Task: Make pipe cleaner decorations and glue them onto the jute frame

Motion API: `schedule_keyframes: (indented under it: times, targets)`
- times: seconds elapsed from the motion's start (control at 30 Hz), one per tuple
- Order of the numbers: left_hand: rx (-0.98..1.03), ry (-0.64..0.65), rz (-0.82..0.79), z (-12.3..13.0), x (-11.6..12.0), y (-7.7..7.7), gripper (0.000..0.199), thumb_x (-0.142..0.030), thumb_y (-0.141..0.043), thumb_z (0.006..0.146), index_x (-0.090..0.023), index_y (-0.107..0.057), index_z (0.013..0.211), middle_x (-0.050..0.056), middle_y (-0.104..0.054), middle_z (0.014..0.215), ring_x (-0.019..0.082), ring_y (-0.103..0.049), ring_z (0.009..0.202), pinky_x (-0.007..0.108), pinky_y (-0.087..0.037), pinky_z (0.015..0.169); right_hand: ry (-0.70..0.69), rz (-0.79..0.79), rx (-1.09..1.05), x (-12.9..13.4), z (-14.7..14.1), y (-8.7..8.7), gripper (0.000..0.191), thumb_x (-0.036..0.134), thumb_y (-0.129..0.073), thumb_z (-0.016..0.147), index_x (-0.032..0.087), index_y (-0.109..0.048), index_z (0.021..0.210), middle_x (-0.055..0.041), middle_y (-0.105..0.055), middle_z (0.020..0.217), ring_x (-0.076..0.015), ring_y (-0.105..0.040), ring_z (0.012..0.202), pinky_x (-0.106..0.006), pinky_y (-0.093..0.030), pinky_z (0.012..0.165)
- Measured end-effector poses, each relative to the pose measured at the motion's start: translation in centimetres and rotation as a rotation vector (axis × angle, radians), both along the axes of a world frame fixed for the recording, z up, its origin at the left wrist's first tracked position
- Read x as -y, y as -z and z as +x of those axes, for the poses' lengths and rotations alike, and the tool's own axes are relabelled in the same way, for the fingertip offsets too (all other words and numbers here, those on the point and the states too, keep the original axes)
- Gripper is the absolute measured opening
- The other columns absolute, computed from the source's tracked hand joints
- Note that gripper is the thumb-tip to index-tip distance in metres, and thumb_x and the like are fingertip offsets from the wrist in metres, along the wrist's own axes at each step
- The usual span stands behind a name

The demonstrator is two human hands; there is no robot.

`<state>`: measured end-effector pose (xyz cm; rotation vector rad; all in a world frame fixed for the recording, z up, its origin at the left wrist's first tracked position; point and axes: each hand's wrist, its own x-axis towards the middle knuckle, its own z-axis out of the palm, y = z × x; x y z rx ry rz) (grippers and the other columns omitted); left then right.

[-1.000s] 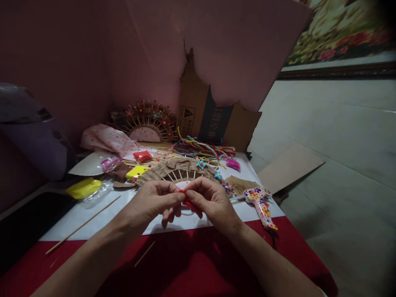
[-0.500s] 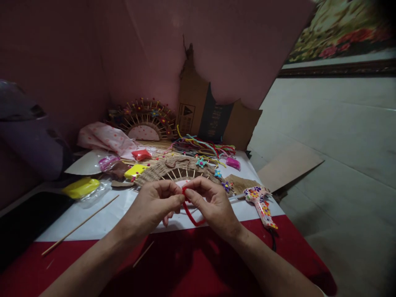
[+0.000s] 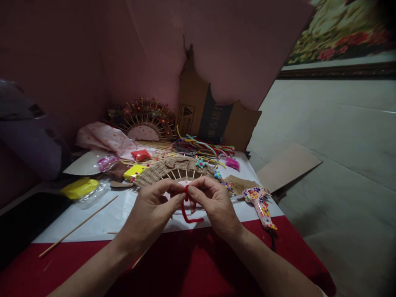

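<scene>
A red pipe cleaner (image 3: 186,214) is pinched between my two hands, bent at the top, with its loose end hanging and curling to the right. My left hand (image 3: 156,206) grips it with thumb and forefinger. Facing it, my right hand (image 3: 213,203) pinches the same bend, the fingertips of both hands nearly touching. Just behind them lies a woven half-round fan (image 3: 151,173) with sticks, its lower part hidden by my hands. A teal flower (image 3: 201,163) and a blue flower (image 3: 218,174) sit on its rim.
A flower-patterned glue gun (image 3: 259,203) lies at the right. Behind are a finished-looking fan (image 3: 144,132), coloured pipe cleaners (image 3: 204,145) and torn cardboard (image 3: 193,99). Packets of yellow clay (image 3: 80,188) and red clay (image 3: 141,155), a thin stick (image 3: 78,226) and a dark slab (image 3: 34,222) are on the left.
The pipe cleaner's hanging part has swung from a wide loop near my right palm to a loose tail below my fingertips. Both hands stay close together, shifted slightly.
</scene>
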<state>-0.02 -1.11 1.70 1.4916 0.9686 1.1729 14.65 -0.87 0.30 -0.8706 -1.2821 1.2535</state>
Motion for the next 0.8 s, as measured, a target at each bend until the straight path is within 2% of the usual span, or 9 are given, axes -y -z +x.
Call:
schedule_keyframes:
  times: [0.23,0.37,0.47,0.63,0.8]
  targets:
    - [0.036,0.002,0.081,-0.19,0.28,0.52,0.007,-0.015,-0.065,0.072,-0.019,-0.07,0.075,0.0,-0.066,0.075,0.013,-0.059,0.07,0.021,-0.048,0.063,-0.035,-0.035,-0.07,-0.09,0.0,0.22,0.016,0.03,-0.068,0.074,0.015,-0.062,0.074,0.0026,-0.057,0.06,-0.0064,-0.05,0.05,-0.018,-0.044,0.047]
    - [0.1,0.054,-0.027,-0.08,0.05,0.48,0.006,-0.021,-0.065,0.074,-0.017,-0.068,0.076,0.0,-0.066,0.069,0.011,-0.057,0.061,0.019,-0.046,0.053,-0.043,-0.045,-0.1,-0.18,-0.01,0.3,0.017,0.031,-0.068,0.074,0.015,-0.062,0.075,0.0024,-0.058,0.061,-0.0064,-0.05,0.047,-0.019,-0.046,0.046]
    - [0.146,0.081,-0.113,0.04,-0.21,0.41,0.009,-0.024,-0.066,0.073,-0.015,-0.067,0.074,0.0,-0.064,0.063,0.008,-0.052,0.051,0.018,-0.043,0.047,-0.044,-0.041,-0.145,-0.29,0.04,0.42,0.017,0.031,-0.068,0.074,0.016,-0.064,0.083,0.002,-0.06,0.067,-0.0059,-0.05,0.049,-0.018,-0.044,0.044]
    - [0.164,0.133,-0.141,-0.01,-0.26,0.59,0.01,-0.024,-0.066,0.074,-0.014,-0.067,0.071,0.001,-0.065,0.063,0.007,-0.05,0.05,0.018,-0.042,0.047,-0.137,-0.084,-0.192,-0.4,0.16,0.45,0.016,0.03,-0.067,0.076,0.015,-0.064,0.078,0.0015,-0.059,0.064,-0.0056,-0.05,0.053,-0.015,-0.041,0.045]
    - [0.161,0.14,-0.135,0.01,-0.05,0.6,0.01,-0.024,-0.064,0.076,-0.015,-0.067,0.073,0.001,-0.067,0.065,0.008,-0.053,0.052,0.017,-0.043,0.048,-0.141,-0.148,-0.224,-0.51,0.21,0.36,0.019,0.031,-0.07,0.073,0.014,-0.063,0.077,0.001,-0.06,0.065,-0.0054,-0.051,0.05,-0.015,-0.042,0.043]
